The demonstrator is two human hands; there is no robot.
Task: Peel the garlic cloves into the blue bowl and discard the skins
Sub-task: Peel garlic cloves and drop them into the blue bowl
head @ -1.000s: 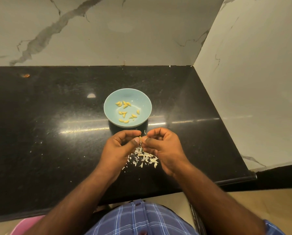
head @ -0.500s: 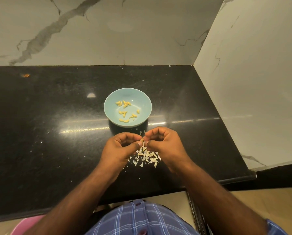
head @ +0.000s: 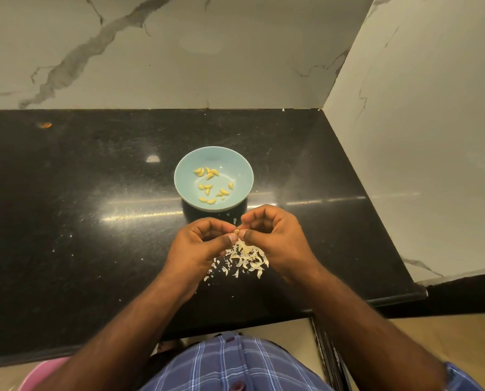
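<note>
On the far left of the black tabletop (head: 66,221) only a small orange speck (head: 43,125) is seen, well apart from the work. The blue bowl (head: 237,172) has been set near the middle, just beyond the hands, presumably so that each finished clove can be dropped in with a short forward reach. Roughly a dozen peeled cloves (head: 210,185) are scattered over its floor.

The left hand (head: 197,246) is held just in front of the bowl, its fingers curled inward and its thumb (head: 224,240) laid across toward the centre. A small garlic clove (head: 236,231) is pinched at the tips, where the two hands meet; the left grip is thus closed on the clove. It appears to be steadied from this side while the skin is worked off from the other, though the clove is too small for the division of labour to be told with certainty.

Directly beneath the meeting fingertips a heap of pale skins (head: 244,256) is spread on the tabletop, placed so that whatever is stripped simply falls onto it. None of it has yet been discarded.

The right hand (head: 275,241) mirrors the left, fingers curled tightly and thumb tip pressed against the same clove, so this grip too is closed on it.
</note>
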